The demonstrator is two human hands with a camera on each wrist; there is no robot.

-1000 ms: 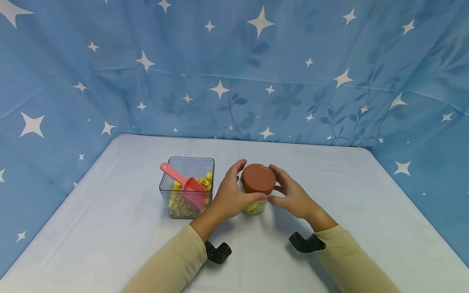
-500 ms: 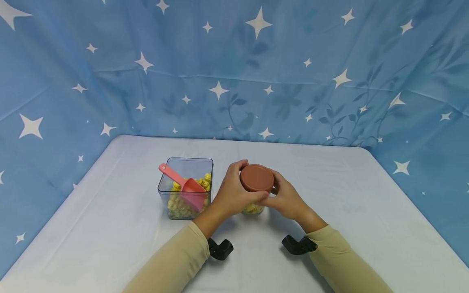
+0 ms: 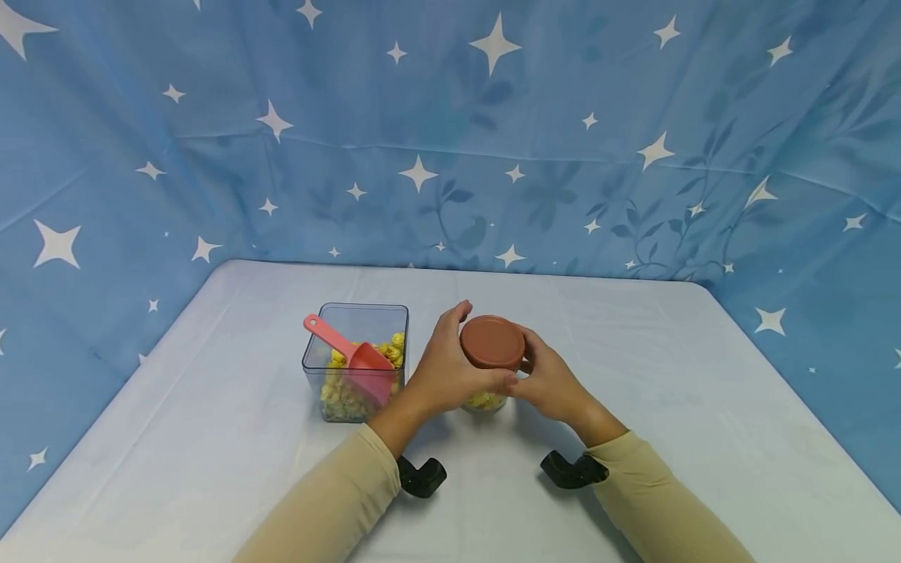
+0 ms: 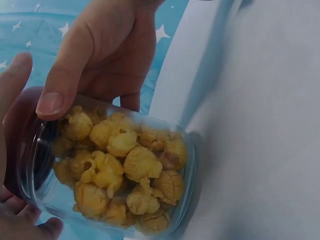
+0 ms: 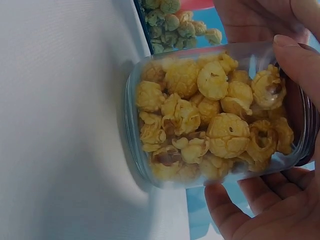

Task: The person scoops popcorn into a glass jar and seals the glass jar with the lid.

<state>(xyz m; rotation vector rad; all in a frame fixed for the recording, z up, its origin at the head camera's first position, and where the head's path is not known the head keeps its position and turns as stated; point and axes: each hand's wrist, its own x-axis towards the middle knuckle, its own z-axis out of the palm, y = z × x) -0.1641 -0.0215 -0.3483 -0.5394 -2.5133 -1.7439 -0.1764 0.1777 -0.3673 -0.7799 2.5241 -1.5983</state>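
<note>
A clear jar (image 3: 484, 403) of yellow popcorn stands on the white table, topped by a reddish-brown lid (image 3: 493, 342). My left hand (image 3: 446, 374) surrounds the lid from the left, thumb across the front, with the index finger raised behind it. From the right, my right hand (image 3: 556, 385) grips the jar just under the lid, its thumb pressing the glass in the left wrist view. Both thumbs overlap in front of the jar in the head view. Through the jar wall (image 5: 135, 150) the popcorn shows in the right wrist view.
Left of the jar stands a square clear container (image 3: 318, 381) partly filled with popcorn (image 3: 345, 399). A pink scoop (image 3: 342, 340) leans in it, handle over the rim. Behind the white table (image 3: 655, 407) hangs a blue star-patterned curtain (image 3: 352, 156).
My right hand has moved left and closed in on the jar. Both thumbs have come together in front of it. My left index finger has lifted slightly since half a second ago.
</note>
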